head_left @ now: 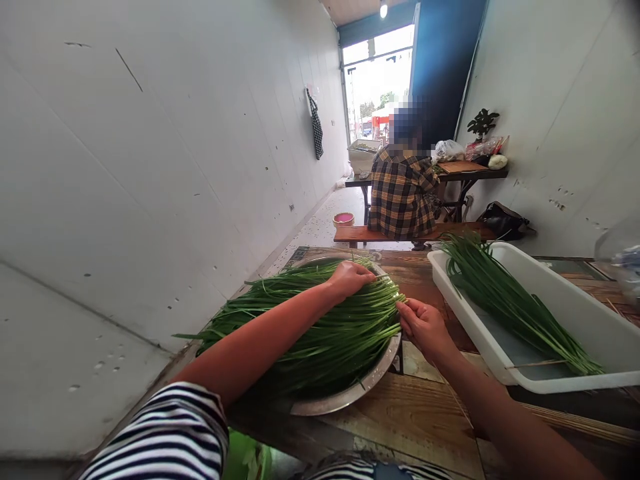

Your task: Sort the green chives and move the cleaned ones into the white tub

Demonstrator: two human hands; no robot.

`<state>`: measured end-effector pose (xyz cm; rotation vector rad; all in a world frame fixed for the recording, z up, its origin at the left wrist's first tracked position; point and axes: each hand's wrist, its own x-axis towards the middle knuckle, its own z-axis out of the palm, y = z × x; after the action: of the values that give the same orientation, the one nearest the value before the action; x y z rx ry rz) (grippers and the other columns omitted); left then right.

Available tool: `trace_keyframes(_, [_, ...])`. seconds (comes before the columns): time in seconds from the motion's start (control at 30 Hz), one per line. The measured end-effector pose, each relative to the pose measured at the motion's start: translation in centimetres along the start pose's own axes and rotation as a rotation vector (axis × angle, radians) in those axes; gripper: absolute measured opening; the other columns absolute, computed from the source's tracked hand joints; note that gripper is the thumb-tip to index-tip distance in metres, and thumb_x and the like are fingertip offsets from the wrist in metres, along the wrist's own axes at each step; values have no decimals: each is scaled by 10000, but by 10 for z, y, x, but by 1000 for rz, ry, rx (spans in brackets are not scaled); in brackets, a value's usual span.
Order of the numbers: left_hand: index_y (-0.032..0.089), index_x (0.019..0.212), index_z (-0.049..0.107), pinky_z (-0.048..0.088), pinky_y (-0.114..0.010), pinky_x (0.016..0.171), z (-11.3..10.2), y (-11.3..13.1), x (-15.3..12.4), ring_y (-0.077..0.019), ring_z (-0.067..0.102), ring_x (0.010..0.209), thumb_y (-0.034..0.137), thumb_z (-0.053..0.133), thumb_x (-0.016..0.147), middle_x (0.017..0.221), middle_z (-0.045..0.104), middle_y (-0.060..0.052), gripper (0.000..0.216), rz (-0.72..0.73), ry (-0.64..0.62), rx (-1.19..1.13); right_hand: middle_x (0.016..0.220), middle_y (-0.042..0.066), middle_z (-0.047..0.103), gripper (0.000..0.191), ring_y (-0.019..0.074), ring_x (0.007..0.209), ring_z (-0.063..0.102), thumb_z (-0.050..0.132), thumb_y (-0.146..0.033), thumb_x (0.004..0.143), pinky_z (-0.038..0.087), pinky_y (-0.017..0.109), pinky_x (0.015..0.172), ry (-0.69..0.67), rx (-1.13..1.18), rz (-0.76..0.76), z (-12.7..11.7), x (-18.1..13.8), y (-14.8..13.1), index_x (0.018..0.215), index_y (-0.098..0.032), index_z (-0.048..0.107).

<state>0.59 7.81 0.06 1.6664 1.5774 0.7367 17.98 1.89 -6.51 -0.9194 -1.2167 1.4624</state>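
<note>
A large heap of garlic chives (320,327), long flat green leaves with pale stem ends, fills and overhangs a round metal basin (345,402) on the wooden table. The pale ends point right. My left hand (351,279) reaches across the heap, its fingertips pinched on a thin stem at the far edge. By the basin's right rim, my right hand (423,325) has thumb and fingers closed on the tips of several stems. To the right, a white plastic tray (477,350) holds another bunch of garlic chives (517,307), lying slantwise.
Beyond the wooden table (400,413), a person in a plaid shirt (403,190) sits on a bench (353,233), facing a farther table. A pink-lined bucket (343,219) stands on the floor. A black bag (503,221) lies at the right. Below the table's near edge is something green (243,457).
</note>
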Motion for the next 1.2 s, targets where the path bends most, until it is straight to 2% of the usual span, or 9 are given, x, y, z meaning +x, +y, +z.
trace_keyframes(0.13, [95,776,726,393,-207,566,2,-2,3,-98,513,598,278,556,732,678,662,-43,253,25,45,-8,397,-89,338,380,45,362,205,605,-517,750,114,206,362,-6,-26,8,-2,1,3,626,-176,489])
trace_keyframes(0.6, [103,750,731,365,-189,510,4,-5,6,-87,481,567,279,576,705,646,644,-36,238,1,69,-23,393,-80,349,389,50,353,204,603,-527,739,109,215,359,13,-68,0,-1,1,0,603,-187,473])
trace_keyframes(1.2, [110,806,730,434,-214,594,4,-2,-2,-118,553,645,297,615,706,731,686,-52,241,11,67,-74,390,-90,343,365,47,338,211,591,-516,756,123,206,342,5,-73,3,-4,2,5,642,-179,511])
